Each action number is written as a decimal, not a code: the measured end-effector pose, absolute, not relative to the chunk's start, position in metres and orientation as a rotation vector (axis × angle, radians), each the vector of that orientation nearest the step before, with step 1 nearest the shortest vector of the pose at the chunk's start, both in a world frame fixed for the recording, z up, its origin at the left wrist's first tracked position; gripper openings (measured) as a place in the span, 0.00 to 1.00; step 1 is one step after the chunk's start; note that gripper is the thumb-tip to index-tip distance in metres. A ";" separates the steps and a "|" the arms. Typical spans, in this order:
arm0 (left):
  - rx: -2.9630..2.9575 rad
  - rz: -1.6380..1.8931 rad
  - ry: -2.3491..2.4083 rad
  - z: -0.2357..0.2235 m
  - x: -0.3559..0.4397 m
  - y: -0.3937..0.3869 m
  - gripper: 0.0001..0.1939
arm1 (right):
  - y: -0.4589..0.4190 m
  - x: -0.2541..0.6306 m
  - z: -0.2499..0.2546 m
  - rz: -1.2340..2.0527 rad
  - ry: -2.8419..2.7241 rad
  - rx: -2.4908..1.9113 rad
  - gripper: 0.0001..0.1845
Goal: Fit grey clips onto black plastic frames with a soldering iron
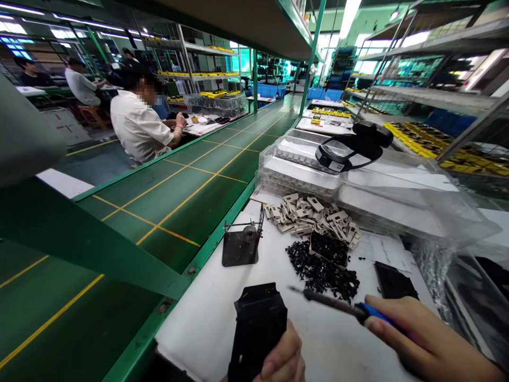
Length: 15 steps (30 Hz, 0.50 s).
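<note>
My left hand grips a black plastic housing at the lower middle, fingers wrapped round its right edge. In my right hand is a soldering iron with a blue handle, its thin metal tip pointing left. The tip is just right of the housing's upper edge, apart from it. Beyond the hands lie a heap of small black parts and a pile of beige plastic pieces. A dark metal stand with a small round reel sits at the table's left side.
Left of the white table runs a green conveyor belt, with a slanting green post in front. Clear plastic trays carry a black magnifier headset. Another black part lies at right. A person sits across the belt.
</note>
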<state>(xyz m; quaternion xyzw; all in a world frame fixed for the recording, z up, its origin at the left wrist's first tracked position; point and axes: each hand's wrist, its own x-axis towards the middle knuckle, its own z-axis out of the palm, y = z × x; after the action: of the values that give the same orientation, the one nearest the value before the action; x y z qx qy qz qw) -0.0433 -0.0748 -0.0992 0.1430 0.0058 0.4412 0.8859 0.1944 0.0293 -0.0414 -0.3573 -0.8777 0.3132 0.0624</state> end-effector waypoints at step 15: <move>0.464 1.264 1.342 -0.152 -0.064 -0.079 0.31 | 0.134 0.129 -0.144 0.511 -2.252 -1.711 0.08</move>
<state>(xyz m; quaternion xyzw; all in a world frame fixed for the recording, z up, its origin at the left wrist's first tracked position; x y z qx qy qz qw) -0.0644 -0.0795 -0.1518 0.1986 0.5744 0.5412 0.5811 0.1286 0.1340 -0.1438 -0.5899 -0.7767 0.1761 0.1333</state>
